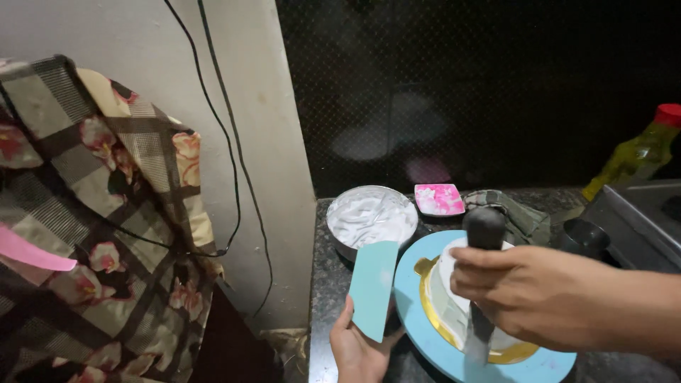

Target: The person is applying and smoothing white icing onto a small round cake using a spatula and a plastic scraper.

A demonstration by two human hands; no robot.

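Firmly wrapped the fingers (482, 273) of the right hand (525, 298) around the black handle of the palette knife (484, 227), closed fully, with no gap visible. Held the knife upright, handle at the top, blade down along the near side of the white cake (443, 294). Could not tell whether the blade really touched the icing or stood just beside it, because the hand covered much of it.

Pinched a teal scraper card (374, 287) in the left hand (358, 347), thumb on one edge and fingers behind it, closed on the card. Raised the card upright, to the left of the cake and apart from it.

Found the cake in the middle of a gold board (425, 268), on a light blue turntable (546, 369), at the near right of the dark counter (326, 284).

Judged, for a good result: needed the blade straight up and flat against the side, with light and even pressure, and the tip close to the gold board without digging into it. Needed also a steady wrist, so as not to cut the icing with the blade edge. Seemed wise to hold the card away from the wet surface until wanted.

Noticed farther away a metal bowl of white cream (371, 216), just left of a small dish with pink colour (439, 199), and a green cloth (521, 213) to the right of that. Saw a yellow bottle with red cap (638, 152) at far right, and a flowered checked fabric (106, 213) at far left beside the pale wall (284, 142).
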